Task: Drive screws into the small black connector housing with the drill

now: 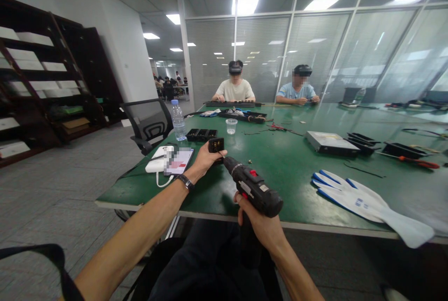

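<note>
My left hand (203, 161) grips a small black plastic block (216, 144) with brass-coloured pieces inside, raised at the near side of the green table (276, 151). My right hand (261, 221) is wrapped round the handle of a black cordless drill (254, 186) with red buttons. The drill points away and to the left, its tip close to the block; whether the two touch I cannot tell. Just behind the block is a longer black part (202, 135) with several compartments. A tiny brass-coloured piece (249, 161) lies on the table beyond the drill.
Left of my hand are a phone (179, 161), a white power bank (159, 159) and a water bottle (178, 121). A clear cup (231, 126) stands behind. Rightward lie a white-blue glove (364, 198), a metal box (332, 143) and black trays (402, 150). Two people sit opposite.
</note>
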`<action>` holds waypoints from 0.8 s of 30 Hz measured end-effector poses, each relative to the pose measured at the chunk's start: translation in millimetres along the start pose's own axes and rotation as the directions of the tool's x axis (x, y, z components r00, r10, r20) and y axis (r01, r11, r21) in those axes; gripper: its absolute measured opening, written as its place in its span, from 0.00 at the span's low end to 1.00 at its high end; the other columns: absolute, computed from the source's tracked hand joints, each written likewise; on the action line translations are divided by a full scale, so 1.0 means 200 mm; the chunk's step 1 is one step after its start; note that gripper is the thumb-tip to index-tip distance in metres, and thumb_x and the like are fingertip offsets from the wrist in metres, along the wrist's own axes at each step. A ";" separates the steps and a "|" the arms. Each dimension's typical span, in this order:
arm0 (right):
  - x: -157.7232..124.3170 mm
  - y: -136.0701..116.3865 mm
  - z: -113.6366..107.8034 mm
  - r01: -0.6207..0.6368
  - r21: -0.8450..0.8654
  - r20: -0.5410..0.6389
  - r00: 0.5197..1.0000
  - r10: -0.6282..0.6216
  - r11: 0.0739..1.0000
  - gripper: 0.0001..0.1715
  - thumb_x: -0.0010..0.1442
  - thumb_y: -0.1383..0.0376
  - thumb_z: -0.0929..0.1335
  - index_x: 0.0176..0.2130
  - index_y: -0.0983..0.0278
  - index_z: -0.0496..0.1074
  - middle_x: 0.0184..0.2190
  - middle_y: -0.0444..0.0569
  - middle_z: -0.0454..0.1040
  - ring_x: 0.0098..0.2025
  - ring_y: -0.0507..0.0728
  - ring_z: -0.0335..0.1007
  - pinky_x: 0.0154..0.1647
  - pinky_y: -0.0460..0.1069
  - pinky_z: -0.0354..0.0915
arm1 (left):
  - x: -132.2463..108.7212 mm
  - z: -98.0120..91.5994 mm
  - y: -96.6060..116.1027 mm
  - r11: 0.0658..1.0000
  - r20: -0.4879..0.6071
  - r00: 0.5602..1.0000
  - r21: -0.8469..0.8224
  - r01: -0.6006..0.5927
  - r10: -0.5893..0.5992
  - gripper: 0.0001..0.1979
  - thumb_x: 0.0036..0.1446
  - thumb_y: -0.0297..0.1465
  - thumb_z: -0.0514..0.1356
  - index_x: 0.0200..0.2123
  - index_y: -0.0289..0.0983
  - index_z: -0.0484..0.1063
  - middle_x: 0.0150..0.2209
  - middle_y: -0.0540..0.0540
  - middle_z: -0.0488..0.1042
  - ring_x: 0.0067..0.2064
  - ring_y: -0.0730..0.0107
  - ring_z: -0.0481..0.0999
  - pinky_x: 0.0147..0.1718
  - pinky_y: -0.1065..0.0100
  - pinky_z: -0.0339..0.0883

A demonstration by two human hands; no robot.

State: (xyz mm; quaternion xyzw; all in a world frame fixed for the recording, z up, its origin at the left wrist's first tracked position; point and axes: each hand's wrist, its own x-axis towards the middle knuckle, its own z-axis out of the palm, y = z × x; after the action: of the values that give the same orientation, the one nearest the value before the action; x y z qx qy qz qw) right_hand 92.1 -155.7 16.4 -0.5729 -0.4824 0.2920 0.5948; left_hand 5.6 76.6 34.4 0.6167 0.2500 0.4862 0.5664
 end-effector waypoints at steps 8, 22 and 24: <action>0.00 0.00 0.00 -0.042 -0.005 -0.017 0.999 0.042 0.999 0.16 0.63 0.54 0.69 0.31 0.63 0.77 0.15 0.42 0.70 0.19 0.54 0.65 0.28 0.49 0.63 | -0.01 0.01 0.01 0.999 0.010 1.000 0.023 -0.022 0.021 0.25 0.35 0.34 0.77 0.37 0.35 0.72 0.34 0.50 0.73 0.35 0.70 0.71 0.35 0.70 0.66; 0.01 0.02 0.00 -0.032 -0.050 0.018 0.999 0.033 0.998 0.20 0.64 0.53 0.68 0.24 0.60 0.71 0.15 0.43 0.70 0.20 0.55 0.67 0.32 0.51 0.65 | 0.02 -0.03 -0.10 0.998 0.045 0.999 0.065 -0.027 0.024 0.26 0.37 0.35 0.77 0.40 0.34 0.73 0.36 0.48 0.75 0.36 0.69 0.72 0.37 0.69 0.67; 0.01 0.02 0.00 -0.039 -0.068 0.017 0.999 0.040 0.997 0.23 0.63 0.53 0.68 0.21 0.60 0.69 0.14 0.44 0.69 0.20 0.55 0.66 0.31 0.51 0.65 | 0.02 -0.03 -0.10 0.997 0.044 0.999 0.068 -0.029 0.026 0.26 0.36 0.35 0.77 0.39 0.34 0.73 0.35 0.48 0.75 0.35 0.70 0.71 0.36 0.69 0.66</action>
State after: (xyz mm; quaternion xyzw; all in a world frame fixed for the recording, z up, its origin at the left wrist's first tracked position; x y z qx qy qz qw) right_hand 93.3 -153.8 13.2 -0.5992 -0.4860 0.2926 0.5649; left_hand 8.1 88.0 16.1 0.6497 0.2457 0.4716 0.5432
